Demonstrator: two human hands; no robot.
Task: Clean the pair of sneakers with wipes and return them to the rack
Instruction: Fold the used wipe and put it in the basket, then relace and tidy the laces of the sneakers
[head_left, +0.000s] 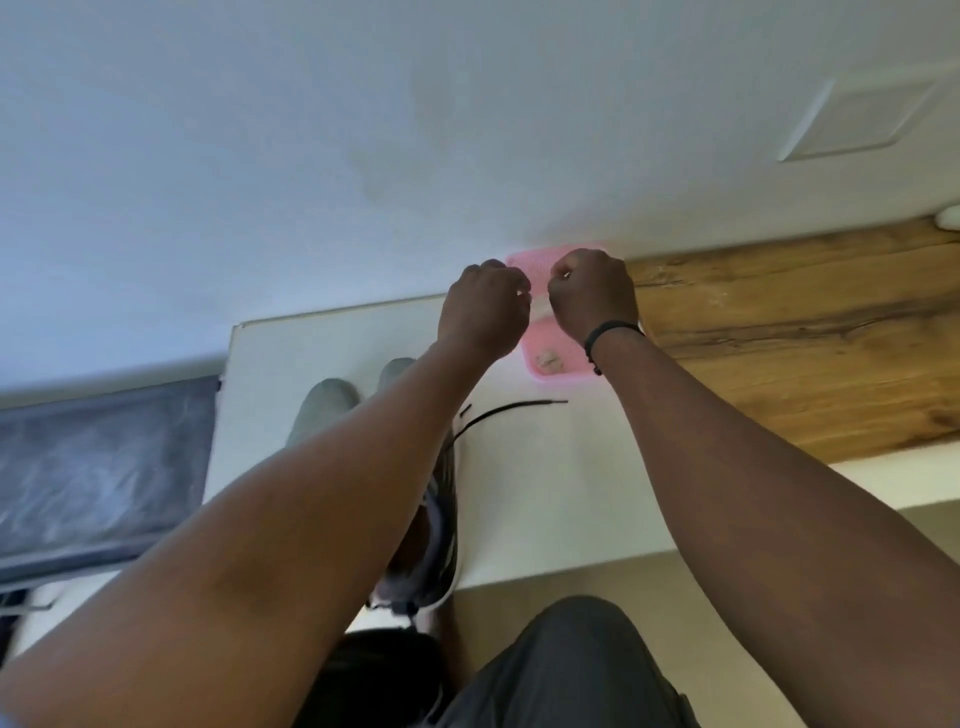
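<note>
No text, label, brand, number or sign can be read anywhere. The pink soft wipes packet (545, 358) under the hands carries a small pale mark on its near end, too blurred to make out. The grey sneakers (322, 410) on the white desk (545, 493) below the left forearm show no legible logo.

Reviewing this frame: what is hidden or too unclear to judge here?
Head view only:
- Pink wipes pack: its middle and opening are covered by the left hand and right hand.
- White wipe: only a sliver shows between the hands; who grips it is unclear.
- Sneakers: the left forearm crosses them; the pair cannot be told apart.
- Rack: not identifiable.
- Picture is motion-blurred.
</note>
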